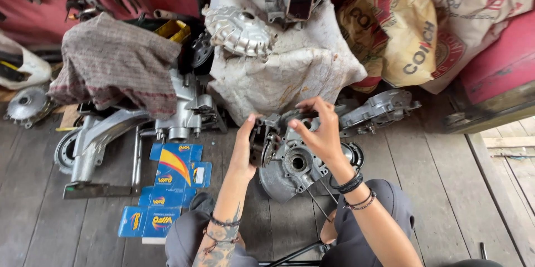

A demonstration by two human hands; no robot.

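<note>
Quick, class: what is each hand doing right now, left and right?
Left hand: closed on the left edge of the engine crankcase.
Right hand: fingers curled over the crankcase top, touching it; a firm grip cannot be told.

Two bare forearms without sleeves. Left hand (243,147): thin dark cord bracelets at the wrist, with a dark tattoo running along the forearm below them. Right hand (317,133): several black bands and a beaded bracelet at the wrist. Dark grey trousers cover both knees.
</note>
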